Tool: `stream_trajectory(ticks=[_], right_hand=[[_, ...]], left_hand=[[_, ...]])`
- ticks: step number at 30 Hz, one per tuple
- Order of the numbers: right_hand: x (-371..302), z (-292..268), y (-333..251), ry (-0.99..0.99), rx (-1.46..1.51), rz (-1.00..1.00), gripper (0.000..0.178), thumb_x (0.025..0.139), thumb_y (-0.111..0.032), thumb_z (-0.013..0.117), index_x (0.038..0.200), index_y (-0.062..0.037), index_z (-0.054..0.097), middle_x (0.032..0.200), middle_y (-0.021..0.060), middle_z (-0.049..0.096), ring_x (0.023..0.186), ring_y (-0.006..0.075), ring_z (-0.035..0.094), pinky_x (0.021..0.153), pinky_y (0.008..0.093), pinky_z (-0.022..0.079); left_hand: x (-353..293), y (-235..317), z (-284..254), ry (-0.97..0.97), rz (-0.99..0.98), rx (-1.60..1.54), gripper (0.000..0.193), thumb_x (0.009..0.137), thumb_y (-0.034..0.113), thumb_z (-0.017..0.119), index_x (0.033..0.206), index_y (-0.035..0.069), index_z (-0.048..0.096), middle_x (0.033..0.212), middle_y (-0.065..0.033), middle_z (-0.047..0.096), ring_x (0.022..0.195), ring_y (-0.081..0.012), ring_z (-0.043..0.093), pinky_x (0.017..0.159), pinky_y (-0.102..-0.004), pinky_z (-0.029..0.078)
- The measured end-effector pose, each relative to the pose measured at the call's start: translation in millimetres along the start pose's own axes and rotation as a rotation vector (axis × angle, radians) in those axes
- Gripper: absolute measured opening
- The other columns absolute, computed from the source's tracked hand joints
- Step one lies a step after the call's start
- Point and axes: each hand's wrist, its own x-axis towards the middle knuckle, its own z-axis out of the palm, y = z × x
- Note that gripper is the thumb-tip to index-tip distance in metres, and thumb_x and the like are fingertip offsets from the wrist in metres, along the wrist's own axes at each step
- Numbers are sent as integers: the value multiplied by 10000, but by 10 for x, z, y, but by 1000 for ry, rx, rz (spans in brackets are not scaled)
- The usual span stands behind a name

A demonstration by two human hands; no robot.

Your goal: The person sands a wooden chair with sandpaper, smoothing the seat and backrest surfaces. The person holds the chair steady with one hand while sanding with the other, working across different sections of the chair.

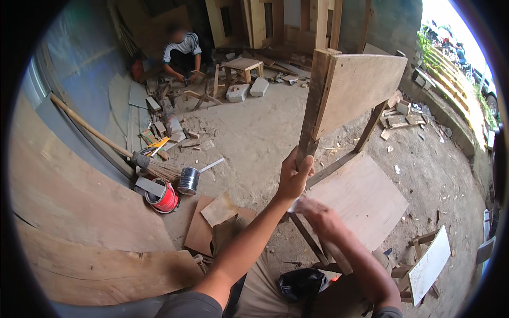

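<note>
A wooden chair [366, 199] stands before me, with a flat plywood seat and a wide backrest panel [360, 87]. My left hand [295, 177] is closed around its near back post [313, 106], below the panel. Just under it, my right hand [316, 211] is bent against the frame at the seat's near corner, smeared by motion. A small pale, sheet-like piece [295, 205] shows at its fingers; its kind is too blurred to tell.
On the left are a red can [164, 200], a dark metal can [188, 181], a broom [90, 124] and a handsaw [155, 146]. A person [181, 52] crouches among wood scraps near a small stool [243, 64]. A white-topped stool [429, 267] lies tilted at right.
</note>
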Motion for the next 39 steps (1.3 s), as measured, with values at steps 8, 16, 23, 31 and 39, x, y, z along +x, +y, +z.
stream_trajectory(ticks=[8,16,23,31,39], right_hand=[[-71,63,181,87,-87,57,342,855,-12,551,1180,-98,616,1273,172,593,1264,328,519,1122,429,365],[-150,-586,406,477,-55,458,204,937,-20,480,1022,-5,664,987,218,674,964,389,644,867,438,498],[-149,-397,414,290,-32,210,103,874,-59,599,930,-22,679,841,150,644,816,358,617,779,424,502],[-191,-577,233,390,498,332,192,922,-63,624,1097,-18,688,907,70,665,825,175,617,772,286,483],[-498,-820,410,281,1324,397,217,918,-103,652,1085,29,606,950,50,649,887,118,620,765,291,504]], left_hand=[[27,17,5,-37,-13,-9,453,987,483,504,996,31,527,710,-32,539,655,-106,501,639,-273,416],[40,-89,-49,-41,46,-73,302,987,338,561,1017,38,543,674,21,512,619,-57,467,594,-237,398],[43,-76,-19,-31,20,-58,289,991,320,556,1002,31,550,685,17,535,625,-59,484,590,-241,414],[-136,93,115,349,437,589,427,863,173,702,1177,23,454,1093,-119,518,1004,-191,493,907,-380,407],[-488,303,646,-138,351,600,488,814,199,764,1214,24,544,1141,-141,609,1049,-254,607,920,-362,482]])
